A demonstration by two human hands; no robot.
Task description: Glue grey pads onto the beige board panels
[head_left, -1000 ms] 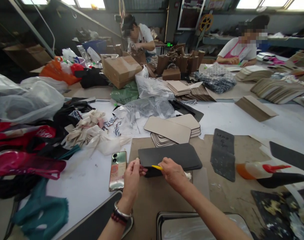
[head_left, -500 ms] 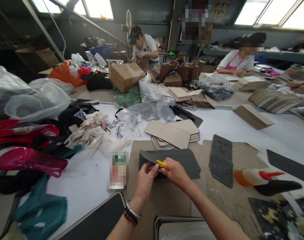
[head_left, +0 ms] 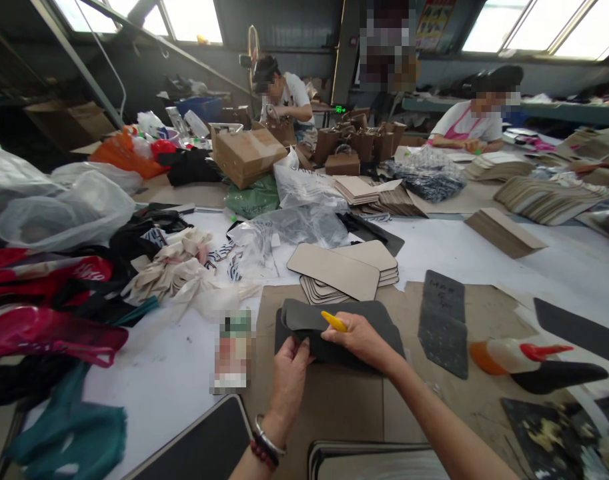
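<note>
In the head view, a dark grey rounded panel (head_left: 371, 320) lies on brown board in front of me, with a flap curled up along its left part. My left hand (head_left: 290, 373) pinches the panel's near left edge between thumb and fingers; a silver bangle and dark red beads circle that wrist. Closed around a yellow tapered tool (head_left: 333, 321), my right hand (head_left: 359, 340) rests against the flap. The tool's other end is hidden, so its exact kind does not show. Beyond the panel is a stack of beige dark-edged panels (head_left: 334, 270).
To the right lie a marked grey template (head_left: 443, 320) and a red-tipped glue bottle (head_left: 509, 353). Fabric scraps (head_left: 171, 267) and plastic bags (head_left: 69, 200) crowd the left. Dark-edged panels (head_left: 374, 460) sit at the near edge. Two people work across the table near a carton (head_left: 247, 153).
The panel's left part has curled up further into a raised flap. My left hand has shifted slightly down and left along the edge. My right hand still holds the yellow tool.
</note>
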